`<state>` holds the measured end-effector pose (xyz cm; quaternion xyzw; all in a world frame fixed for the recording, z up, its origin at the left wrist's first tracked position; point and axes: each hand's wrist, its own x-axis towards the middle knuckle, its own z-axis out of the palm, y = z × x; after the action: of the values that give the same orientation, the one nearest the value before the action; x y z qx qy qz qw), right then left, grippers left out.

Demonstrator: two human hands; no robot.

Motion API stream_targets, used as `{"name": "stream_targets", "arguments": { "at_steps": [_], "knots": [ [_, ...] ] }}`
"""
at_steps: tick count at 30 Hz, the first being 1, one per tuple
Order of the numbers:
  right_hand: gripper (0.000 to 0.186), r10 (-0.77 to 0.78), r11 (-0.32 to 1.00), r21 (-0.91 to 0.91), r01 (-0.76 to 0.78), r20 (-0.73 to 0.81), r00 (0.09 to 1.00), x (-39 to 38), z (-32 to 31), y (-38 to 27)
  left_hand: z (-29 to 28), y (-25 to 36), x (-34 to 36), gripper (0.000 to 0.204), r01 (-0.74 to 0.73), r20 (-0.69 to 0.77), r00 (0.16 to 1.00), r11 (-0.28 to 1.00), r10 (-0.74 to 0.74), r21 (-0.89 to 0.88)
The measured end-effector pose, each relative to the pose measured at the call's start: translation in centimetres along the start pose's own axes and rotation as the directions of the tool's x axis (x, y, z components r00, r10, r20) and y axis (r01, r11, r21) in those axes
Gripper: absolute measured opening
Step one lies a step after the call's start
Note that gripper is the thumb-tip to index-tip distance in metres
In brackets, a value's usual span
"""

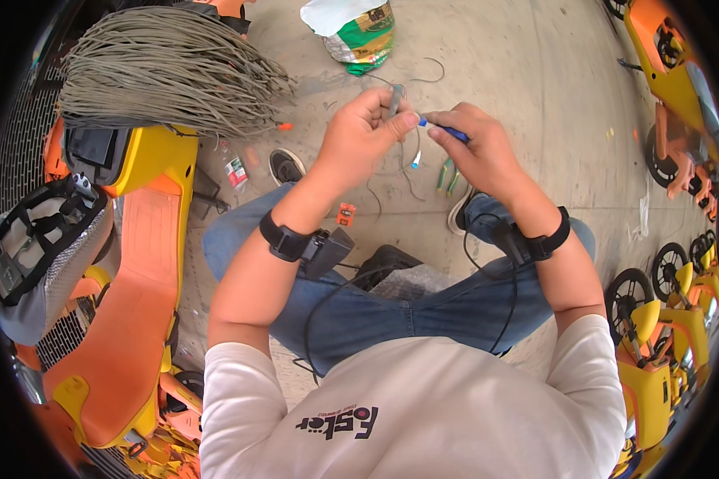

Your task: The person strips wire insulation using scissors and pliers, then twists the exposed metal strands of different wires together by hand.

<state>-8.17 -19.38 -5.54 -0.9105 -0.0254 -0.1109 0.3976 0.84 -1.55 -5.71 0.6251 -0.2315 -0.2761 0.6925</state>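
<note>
Seated above a grey concrete floor (535, 104), knees in blue jeans. Left hand (359, 132) clenched around a short grey cable stub (395, 100), held upright between thumb and fingers, thin grey wires trailing down from it to a small white-and-blue connector (415, 162). Right hand (475, 148) just beside, pinching a small blue-handled tool (447, 130), its tip touching the left thumb. Black wrist straps on both forearms. Below the hands, on the floor between the shoes: green-handled pliers (447, 177) and a small orange plastic part (345, 214). Toward the floor's far edge, a white-and-green sack (355, 32). At the left edge, an orange-and-yellow scooter (128, 279) carrying a thick bundle of grey cables (160, 72). Along the right edge, more yellow-and-orange scooters (671, 80).
</note>
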Motion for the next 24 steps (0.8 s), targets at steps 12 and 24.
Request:
{"name": "stream_targets", "arguments": {
  "at_steps": [12, 24],
  "knots": [
    [0.037, 0.450, 0.151, 0.463, -0.873, 0.754, 0.478, 0.7, -0.8, -0.2, 2.5, 0.0, -1.5, 0.019, 0.167, 0.023, 0.982, 0.914, -0.189, 0.371],
    [0.048, 0.349, 0.297, 0.570, -0.766, 0.682, 0.643, 0.6, -3.7, 1.7, -3.3, -2.3, 1.5, 0.027, 0.174, -0.265, 0.950, 0.985, -0.164, 0.013]
  ]
}}
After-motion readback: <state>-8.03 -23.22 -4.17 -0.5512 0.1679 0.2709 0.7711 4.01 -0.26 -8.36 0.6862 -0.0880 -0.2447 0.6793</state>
